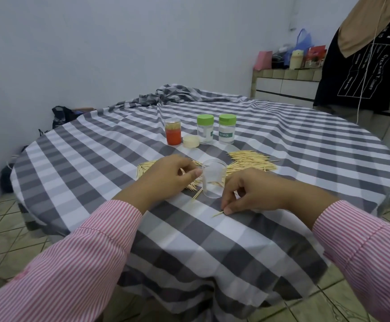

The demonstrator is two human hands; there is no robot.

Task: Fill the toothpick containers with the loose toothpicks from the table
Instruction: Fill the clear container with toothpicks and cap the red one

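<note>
1. Toothpicks (pixel 251 161) lay loose in heaps on the checked cloth of the desk (pixel 305 145), one heap beyond and to the right of an open clear container (pixel 213 180), another (pixel 147 169) to its left, partly under the left hand.
2. The clear container stood upright and lidless between the two hands, with only a few sticks visible inside, so filling looked barely started for this one.
3. The left hand (pixel 166 177) rested just beside the container with its fingers curled; the thumb lay near the wall, but whether it touched the container or held any sticks could not be told.
4. The right hand (pixel 252 191) was lowered to the cloth, its grip pinching the end of a single stray toothpick (pixel 218 214) near the front of the desk.
5. At the back stood an orange-banded container (pixel 172 131) already holding sticks, its cream lid (pixel 191 141) off beside it, and two green-capped containers (pixel 215 129) that were closed.
6. The step in hand seemed to be gathering strays one at a time.
7. The next move probably called for lifting that stick clear, turning it upright and dropping it through the container's mouth without tipping the light cup; scooping a bundle from the heaps would likely go faster.
</note>
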